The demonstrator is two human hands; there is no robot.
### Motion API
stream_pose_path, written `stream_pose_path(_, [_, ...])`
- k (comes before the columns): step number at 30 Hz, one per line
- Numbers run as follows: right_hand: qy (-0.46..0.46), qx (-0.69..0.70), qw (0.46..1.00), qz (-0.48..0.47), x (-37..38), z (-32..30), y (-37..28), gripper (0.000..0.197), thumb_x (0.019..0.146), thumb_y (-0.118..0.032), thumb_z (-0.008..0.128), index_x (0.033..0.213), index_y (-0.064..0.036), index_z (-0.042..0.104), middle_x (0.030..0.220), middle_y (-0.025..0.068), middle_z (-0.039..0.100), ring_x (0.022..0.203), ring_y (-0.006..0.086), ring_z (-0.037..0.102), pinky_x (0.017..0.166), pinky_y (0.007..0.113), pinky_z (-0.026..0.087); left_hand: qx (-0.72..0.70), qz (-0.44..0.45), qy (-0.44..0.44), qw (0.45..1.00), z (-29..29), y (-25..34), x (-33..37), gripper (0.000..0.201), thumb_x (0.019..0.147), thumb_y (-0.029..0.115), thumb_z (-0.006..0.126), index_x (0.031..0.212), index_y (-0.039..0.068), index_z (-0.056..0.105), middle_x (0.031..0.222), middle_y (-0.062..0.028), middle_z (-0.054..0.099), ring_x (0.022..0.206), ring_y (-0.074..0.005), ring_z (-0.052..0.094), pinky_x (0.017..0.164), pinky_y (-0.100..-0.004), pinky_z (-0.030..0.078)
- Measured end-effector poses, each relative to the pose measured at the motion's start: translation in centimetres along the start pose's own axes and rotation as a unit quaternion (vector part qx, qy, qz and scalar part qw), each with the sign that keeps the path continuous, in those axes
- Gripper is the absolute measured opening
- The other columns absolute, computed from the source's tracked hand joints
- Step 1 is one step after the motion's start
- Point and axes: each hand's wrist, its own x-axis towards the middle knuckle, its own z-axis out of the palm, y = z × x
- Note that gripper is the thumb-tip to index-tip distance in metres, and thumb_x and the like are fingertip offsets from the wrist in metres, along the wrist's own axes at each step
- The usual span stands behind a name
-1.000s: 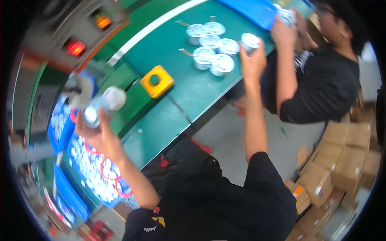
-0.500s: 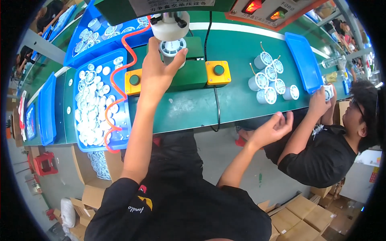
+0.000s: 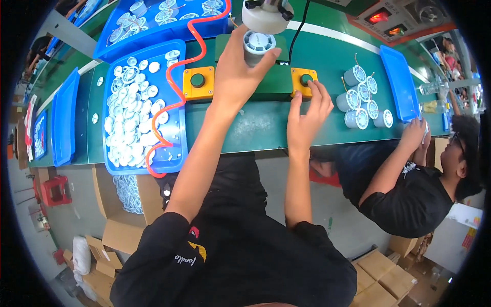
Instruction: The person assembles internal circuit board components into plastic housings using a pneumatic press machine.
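Observation:
Under the press's white round head (image 3: 266,18), a white plastic cylinder with a slotted, vented cap (image 3: 258,42) stands upright. My left hand (image 3: 238,74) grips it from the near side, thumb to the right and fingers to the left. My right hand (image 3: 308,111) is at the right yellow button box (image 3: 303,91), fingertips beside its green button (image 3: 306,80) and thumb near its lower left edge. The thumb and fingers are apart with nothing between them. Whether a fingertip presses the button cannot be made out.
A second yellow button box (image 3: 198,83) sits left of the press. A blue tray (image 3: 176,148) of white caps has a red coiled air hose (image 3: 176,92) across it. Several finished-looking cylinders (image 3: 356,118) stand right, near an upright-looking blue tray (image 3: 399,84). A co-worker (image 3: 409,189) sits at right.
My right hand has moved up and left from beyond the bench edge to the right button box. My left hand still grips the cylinder under the press. The whole view has shifted.

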Motion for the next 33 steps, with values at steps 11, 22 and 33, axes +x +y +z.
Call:
stream_pose_path(11, [-0.037,-0.010,0.999,0.033,0.2,0.1,-0.3,0.040,0.095,-0.008,0.068,0.135,-0.0006,0.063,0.143,0.0227,0.050,0.129,0.0408,0.050,0.109,0.049,0.041,0.186,-0.155,-0.030,0.970,-7.8,3.0,-9.2,0.058,0.093,0.017,0.077,0.144,0.002,0.052,0.155,-0.0195,0.048,0.099,-0.0320,0.069,0.082,-0.0399,0.058])
stream_pose_path(22, [-0.014,0.041,0.997,0.067,1.0,0.7,0.6,0.025,0.098,-0.010,0.067,0.121,-0.0005,0.068,0.135,0.0226,0.054,0.121,0.0414,0.056,0.103,0.048,0.047,0.428,-0.029,-0.125,0.895,-9.2,2.4,-7.4,0.038,0.093,0.028,0.076,0.118,0.003,0.062,0.141,-0.0175,0.059,0.094,-0.0379,0.072,0.071,-0.0444,0.059])
stream_pose_path(33, [0.237,-0.170,0.947,0.132,0.3,-8.9,7.1,0.042,0.089,-0.014,0.079,0.124,0.0000,0.061,0.134,0.0212,0.055,0.122,0.0379,0.055,0.100,0.048,0.046,0.105,-0.075,-0.173,0.976,-4.9,-0.1,-13.5,0.035,0.094,0.012,0.075,0.126,0.004,0.065,0.126,-0.0104,0.064,0.068,-0.0095,0.054,0.062,-0.0242,0.045])
